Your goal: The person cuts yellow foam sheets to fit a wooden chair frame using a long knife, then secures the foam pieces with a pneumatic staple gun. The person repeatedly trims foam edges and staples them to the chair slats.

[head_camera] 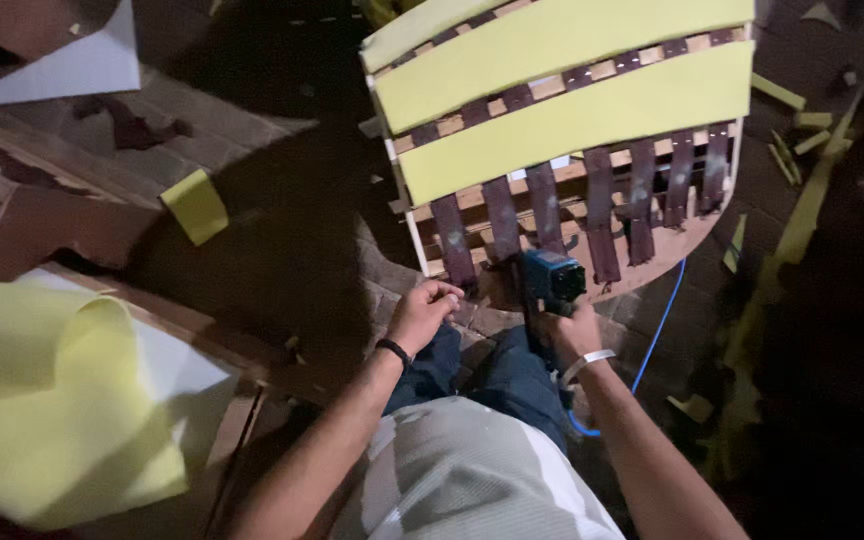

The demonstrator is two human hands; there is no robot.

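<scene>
Yellow foam strips (562,95); dark brown webbing (602,210); blue stapler (552,278); blue hose (657,335).

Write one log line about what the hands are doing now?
left hand: pinching dark strap | right hand: gripping blue staple gun | wooden frame: yellow foam strips on top

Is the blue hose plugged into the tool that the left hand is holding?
No, the thin blue hose runs to the blue pneumatic stapler gripped by the right hand; the left hand pinches a dark brown webbing strap.
</scene>
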